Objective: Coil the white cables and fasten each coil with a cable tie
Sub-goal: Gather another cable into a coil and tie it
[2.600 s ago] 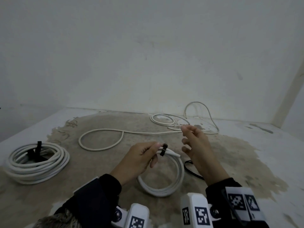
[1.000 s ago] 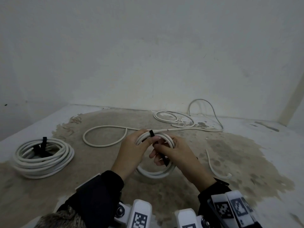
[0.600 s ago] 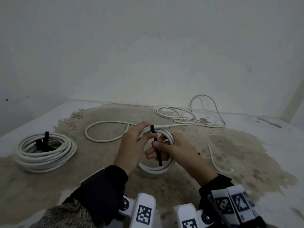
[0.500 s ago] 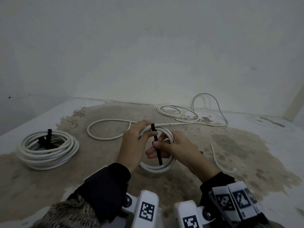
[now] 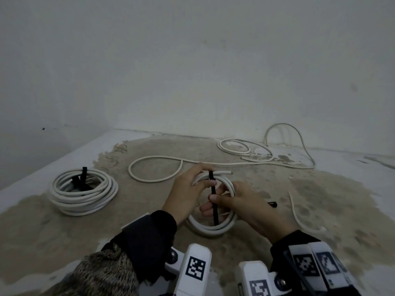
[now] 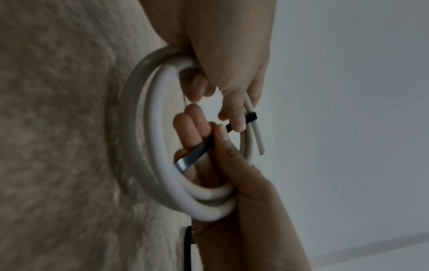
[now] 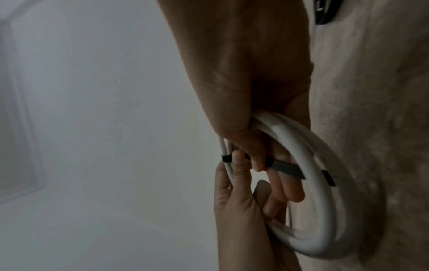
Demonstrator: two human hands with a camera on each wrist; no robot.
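Small white coil (image 5: 213,226) held up off the stained floor (image 5: 149,210), front-centre, w/ both hands on it; this coil is the landmark for the rest. Left hand (image 5: 186,193) grips the coil's top-left arc, fingers curled over the strands, thumb tip pressed on them right next to the black cable tie (image 5: 213,196); the cable's cut end (image 5: 227,173) sticks out just right of the tie at the top of the coil. Tie is looped round the top strands & its tail runs straight down across the coil's opening. Right hand (image 5: 241,207) sits at the coil's right side; thumb & fingers pinch the tie tail about mid-opening, other fingers curled behind it. Left-wrist view: left hand (image 6: 223,60) clamped on the coil (image 6: 148,146), tie (image 6: 202,148) running from the strands to the right hand (image 6: 232,176); free end of tail shiny, poking past the fingers. Right-wrist view: same hold from the other side; tie (image 7: 285,167) crosses the coil (image 7: 325,165), pinched by the right hand (image 7: 250,102), left hand (image 7: 236,201) below it.

Left of the coil, well apart: bigger white coil (image 5: 83,192) flat on the floor, already w/ a black tie (image 5: 83,176). Beyond the coil: loose white cable (image 5: 154,167) in an open loop, running off to more loose loops (image 5: 241,148) by the wall (image 5: 192,71). Right of the coil: short white cable piece (image 5: 299,214) on the floor; small black item (image 5: 272,204) just past the right hand, can't tell what.
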